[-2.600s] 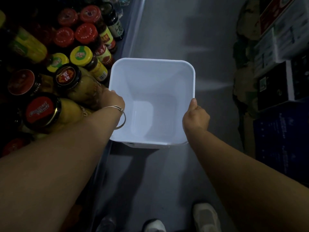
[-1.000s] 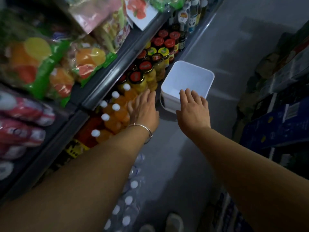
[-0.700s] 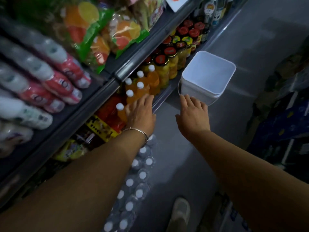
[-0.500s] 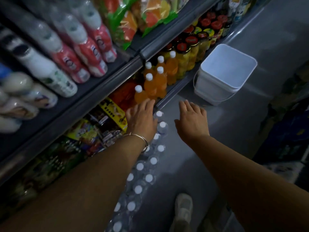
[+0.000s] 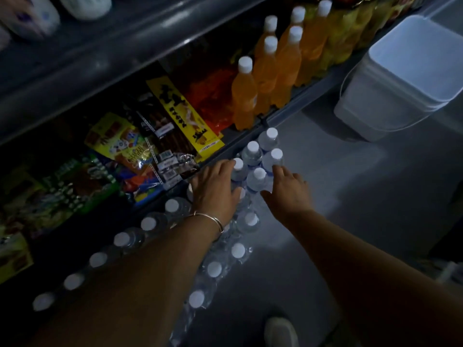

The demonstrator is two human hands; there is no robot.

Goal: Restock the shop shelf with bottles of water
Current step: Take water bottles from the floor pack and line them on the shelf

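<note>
On the floor, against the foot of the shelf: we see the water bottles (image 5: 254, 169) standing upright in a wrapped pack, white caps up, in rows running alongside the shelf's lowest edge.
Left hand: our left hand (image 5: 216, 190) lies over the pack with fingers straight and a little spread, its fingertips beside one white cap; we cannot tell whether the palm presses down or only touches.
Right hand: our right hand (image 5: 286, 191) reaches the pack from the aisle side, fingers relaxed and slightly parted, the forefinger touching the side of a bottle at the far end of the pack; it holds nothing that we can see.
Bracelet: a thin metal bangle (image 5: 210, 220) circles our left wrist, just above the pack.
Shelf: the shelf (image 5: 250, 139) runs along the left of the pack, its bottom tier level with the bottle necks.
On the shelf, beyond the pack: orange drink bottles (image 5: 265, 78) with white caps stand upright in a cluster.
On the shelf, beside the pack: snack packets (image 5: 175, 113) in yellow, red and green lie stacked flat.
Beyond the pack, on the floor: a white square bucket (image 5: 400, 78) with a wire handle stands near the shelf's edge, well apart from both hands.
Nearer us than the pack: one shoe (image 5: 280, 331) rests on the grey floor (image 5: 350, 184).
</note>
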